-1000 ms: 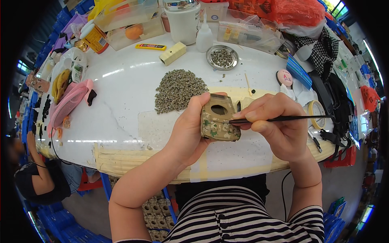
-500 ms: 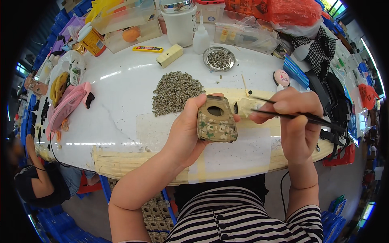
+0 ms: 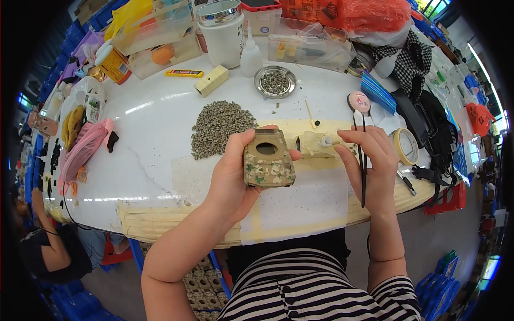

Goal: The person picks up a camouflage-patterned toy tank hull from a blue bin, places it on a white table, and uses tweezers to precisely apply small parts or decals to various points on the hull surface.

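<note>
My left hand (image 3: pixel 225 179) is closed round a camouflage-patterned toy tank hull (image 3: pixel 269 174). Its round hole faces up toward me. In my right hand (image 3: pixel 381 168), black tweezers (image 3: pixel 364 184) are tucked among the fingers, tips pointing away from me. The thumb and index finger of that hand are apart, close to a small pale nozzle-like piece (image 3: pixel 326 141). That piece stands on a tape-covered block (image 3: pixel 310 147) just right of the hull. Beyond my left hand lies a heap of small grey-brown parts (image 3: pixel 219 131).
A round metal dish (image 3: pixel 258 88) of similar small parts stands behind the heap, near a squeeze bottle (image 3: pixel 250 59) and white canister (image 3: pixel 222 40). On the right are a tape roll (image 3: pixel 397 147) and black straps (image 3: pixel 447 128). Another person's arm (image 3: pixel 48 235) shows at far left.
My right hand has come down and nearer to the taped block. The tweezers have swung from sideways to pointing away from me. My left hand still holds the hull.
</note>
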`<state>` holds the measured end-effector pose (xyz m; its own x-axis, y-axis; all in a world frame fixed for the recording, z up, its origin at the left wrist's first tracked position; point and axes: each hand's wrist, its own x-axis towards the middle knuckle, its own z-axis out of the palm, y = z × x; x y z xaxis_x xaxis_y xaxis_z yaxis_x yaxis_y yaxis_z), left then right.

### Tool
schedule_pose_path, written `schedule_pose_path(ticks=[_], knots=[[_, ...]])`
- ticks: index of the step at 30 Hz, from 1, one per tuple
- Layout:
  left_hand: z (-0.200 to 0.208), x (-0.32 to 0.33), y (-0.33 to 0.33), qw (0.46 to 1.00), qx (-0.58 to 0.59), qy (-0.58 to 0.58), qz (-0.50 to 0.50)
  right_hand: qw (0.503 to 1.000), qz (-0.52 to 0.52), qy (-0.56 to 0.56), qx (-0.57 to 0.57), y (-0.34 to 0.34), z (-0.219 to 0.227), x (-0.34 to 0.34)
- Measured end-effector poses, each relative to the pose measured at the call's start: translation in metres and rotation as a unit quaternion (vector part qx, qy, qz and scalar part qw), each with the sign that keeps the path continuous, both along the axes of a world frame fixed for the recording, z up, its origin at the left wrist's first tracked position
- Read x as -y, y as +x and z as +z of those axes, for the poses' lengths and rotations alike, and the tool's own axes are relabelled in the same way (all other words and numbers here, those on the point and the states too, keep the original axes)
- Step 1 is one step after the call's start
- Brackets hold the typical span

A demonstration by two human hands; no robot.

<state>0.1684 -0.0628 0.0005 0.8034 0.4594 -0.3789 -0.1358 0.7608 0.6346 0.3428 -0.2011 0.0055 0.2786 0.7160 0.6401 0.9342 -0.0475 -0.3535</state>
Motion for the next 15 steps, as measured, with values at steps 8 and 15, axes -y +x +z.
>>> schedule_pose_path(ticks=[8,15], knots=[[-0.004,0.0,0.0,1.0,0.008,-0.001,-0.003,0.999,0.001,0.043,0.005,-0.005,0.009,0.001],[-0.002,-0.001,-0.004,1.0,0.016,0.006,-0.026,0.973,0.151,0.094,-0.147,-0.033,0.038,0.0]])
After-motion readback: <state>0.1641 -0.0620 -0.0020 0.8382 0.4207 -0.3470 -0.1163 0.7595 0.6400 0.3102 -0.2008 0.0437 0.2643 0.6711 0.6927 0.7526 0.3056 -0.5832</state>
